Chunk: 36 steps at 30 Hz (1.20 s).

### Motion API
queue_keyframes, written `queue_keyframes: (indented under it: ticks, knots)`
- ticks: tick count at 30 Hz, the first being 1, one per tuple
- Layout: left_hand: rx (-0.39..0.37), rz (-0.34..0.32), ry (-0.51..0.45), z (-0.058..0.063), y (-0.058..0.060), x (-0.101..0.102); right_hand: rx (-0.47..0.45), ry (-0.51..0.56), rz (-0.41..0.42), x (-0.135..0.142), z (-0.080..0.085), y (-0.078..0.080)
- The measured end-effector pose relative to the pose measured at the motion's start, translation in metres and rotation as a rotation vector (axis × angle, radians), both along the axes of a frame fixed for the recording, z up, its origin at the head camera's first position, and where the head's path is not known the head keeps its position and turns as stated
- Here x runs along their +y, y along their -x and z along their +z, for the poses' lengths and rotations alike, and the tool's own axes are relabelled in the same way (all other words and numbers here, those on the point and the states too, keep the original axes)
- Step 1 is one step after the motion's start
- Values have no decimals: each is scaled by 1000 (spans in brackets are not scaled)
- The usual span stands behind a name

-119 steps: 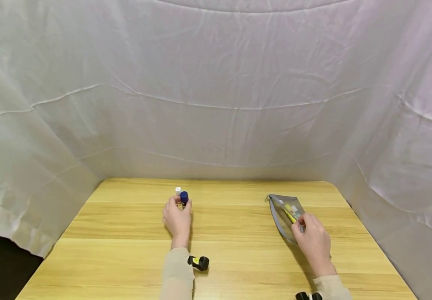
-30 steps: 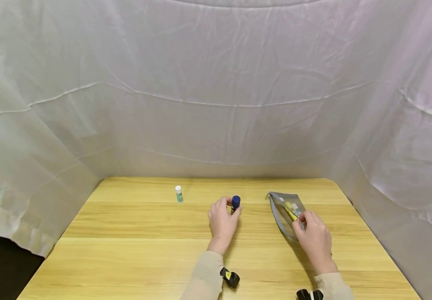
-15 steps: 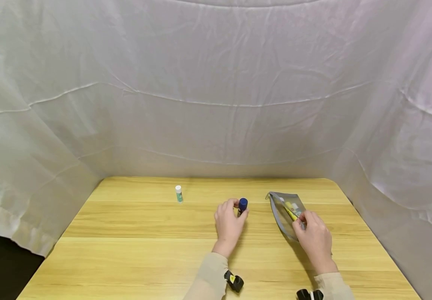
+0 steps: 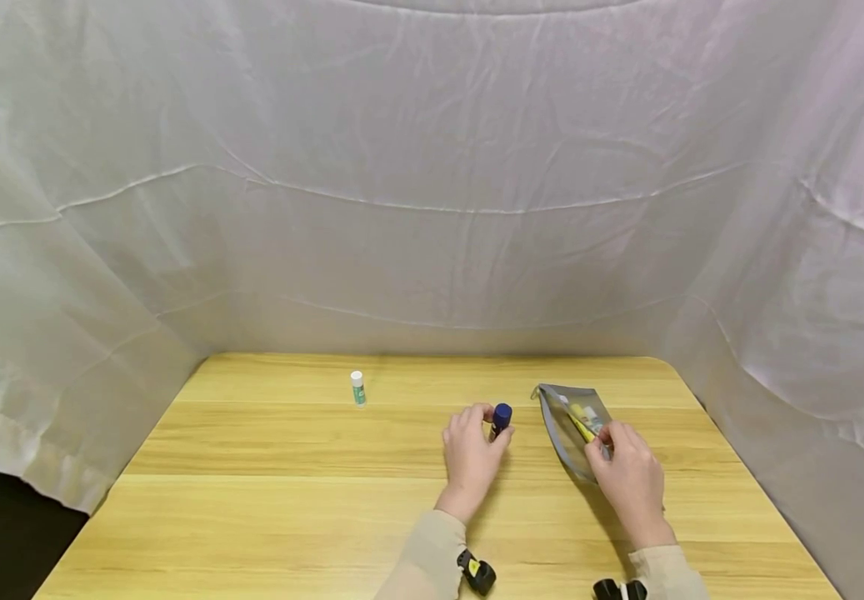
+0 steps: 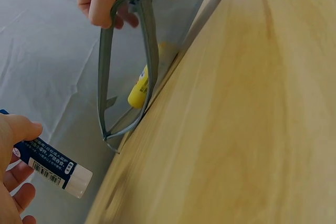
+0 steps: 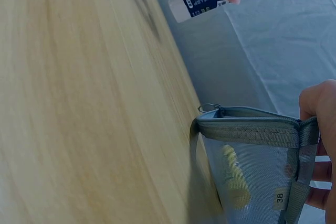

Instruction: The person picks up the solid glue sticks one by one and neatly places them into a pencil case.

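A pale, rumpled curtain [image 4: 432, 250] fills the upper part of the head view, and below it the wooden tabletop [image 4: 252, 517] spreads across the lower half. Right of centre there, the grey mesh pouch [image 6: 247, 135] stands on its edge, its zipped mouth gaping toward the left of the frame.

At the lower right, the right hand [image 4: 630, 479] has its grip clamped on the pouch's near end. That is the steadying job, I'd say: this hand is best left firm, because soft mesh will probably fold if the rim slackens.

Near the centre, the left hand [image 4: 471, 450] pinches the blue glue stick [image 4: 502, 418] between thumb and fingers, blue end up and white end down, off the wood and just short of the pouch. To my eye the neat way is to hold the stick by its upper part, tip the white end toward the widest stretch of the mouth, and clear the zip before letting go.

A yellow tube [image 5: 139, 90] lies inside the pouch, so a gentle entry alongside it seems wise. Left of centre, the green-and-white stick [image 4: 358, 389] stands upright, well apart from both hands.
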<state>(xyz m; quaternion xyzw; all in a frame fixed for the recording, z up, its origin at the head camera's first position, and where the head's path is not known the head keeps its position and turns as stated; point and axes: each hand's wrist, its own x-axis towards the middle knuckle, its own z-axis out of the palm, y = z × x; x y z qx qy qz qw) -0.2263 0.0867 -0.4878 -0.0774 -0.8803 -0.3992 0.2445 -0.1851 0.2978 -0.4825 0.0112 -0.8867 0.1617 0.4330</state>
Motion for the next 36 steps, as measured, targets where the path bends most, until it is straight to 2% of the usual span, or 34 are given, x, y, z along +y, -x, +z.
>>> queue_keyframes:
  ticks: [24, 29, 36]
  knots:
    - [-14, -88, -3, 0, -14, 29, 0, -2, -3, 2, 0, -1]
    - [-49, -107, -41, 1, -15, 35, 1, 1, -4, 2, -1, -2]
    - [-74, -119, -123, 3, -10, 43, 13, -9, 5, 2, -1, 0]
